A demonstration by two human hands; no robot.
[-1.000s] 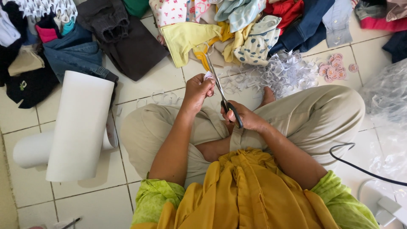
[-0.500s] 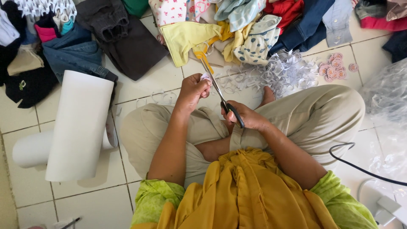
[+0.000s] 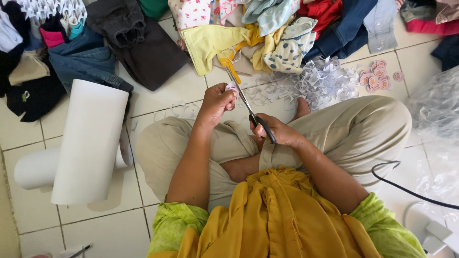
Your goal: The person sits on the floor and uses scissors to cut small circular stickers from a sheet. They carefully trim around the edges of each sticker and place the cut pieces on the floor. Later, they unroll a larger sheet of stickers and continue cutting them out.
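Observation:
I sit cross-legged on a tiled floor. My right hand (image 3: pixel 279 131) grips black-handled scissors (image 3: pixel 248 107), their blades pointing up and away toward my left hand. My left hand (image 3: pixel 216 101) pinches a small round paper piece (image 3: pixel 232 88) with a pink print at the blades. Both hands hover above my beige trousers (image 3: pixel 349 134). A heap of white paper trimmings (image 3: pixel 320 82) lies just beyond my foot, and several cut pink round stickers (image 3: pixel 377 75) lie to its right.
A large white paper roll (image 3: pixel 91 138) lies at left on a second roll (image 3: pixel 36 167). Piled clothes (image 3: pixel 267 33) fill the far side. Clear plastic (image 3: pixel 437 110) sits at right, and a black cable (image 3: pixel 406 188) runs to a white plug at lower right.
The hands stayed almost in place; the scissors shifted slightly around the small paper piece as my left hand turned it.

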